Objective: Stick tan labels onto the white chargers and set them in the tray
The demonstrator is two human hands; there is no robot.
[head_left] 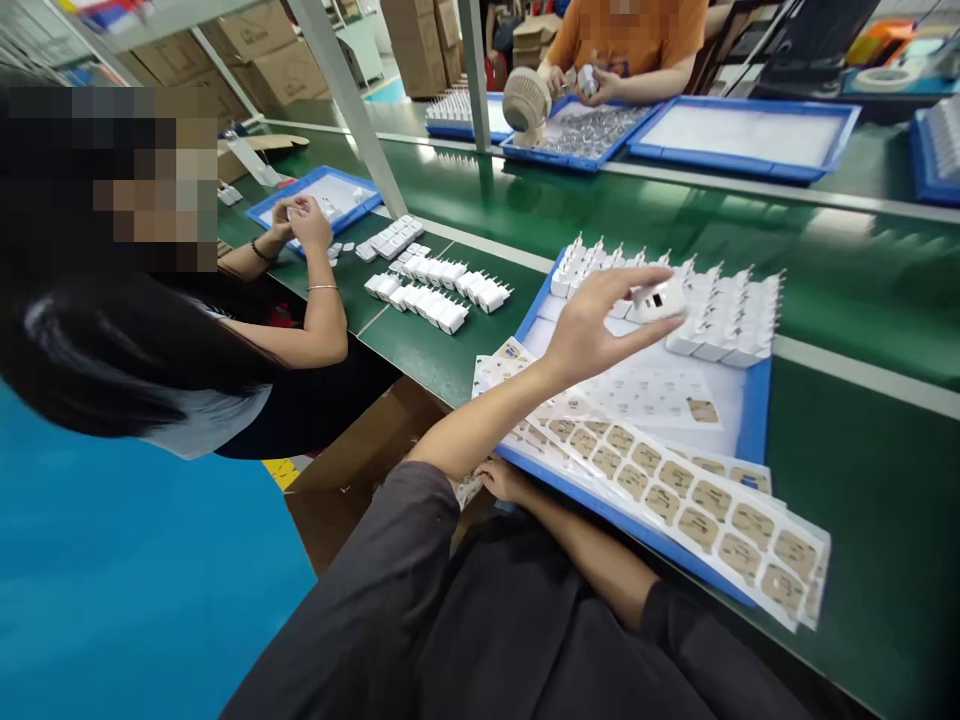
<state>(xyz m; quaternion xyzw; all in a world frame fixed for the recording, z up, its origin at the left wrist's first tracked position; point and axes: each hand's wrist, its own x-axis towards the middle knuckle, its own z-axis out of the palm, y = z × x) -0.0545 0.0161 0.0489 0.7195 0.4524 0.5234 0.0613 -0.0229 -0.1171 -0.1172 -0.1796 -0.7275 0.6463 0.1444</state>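
My left hand (589,325) pinches a white charger (660,300) between thumb and fingers, above a blue-rimmed tray (754,410). Rows of white chargers with upright pins (724,315) fill the tray's far side. Sheets of tan stickers (697,525) lie across its near edge, beside a mostly bare backing sheet (645,390). Low by the table edge, my right hand (501,480) is closed over an open cardboard box (337,500), next to something whitish and crumpled. What its fingers hold is too small to make out.
More white chargers (439,285) lie in rows on the green table (442,365). At the left a co-worker's hands (300,220) work over another blue tray (259,212). Across the table, a person in orange (630,40) handles a part behind a small fan (526,100).
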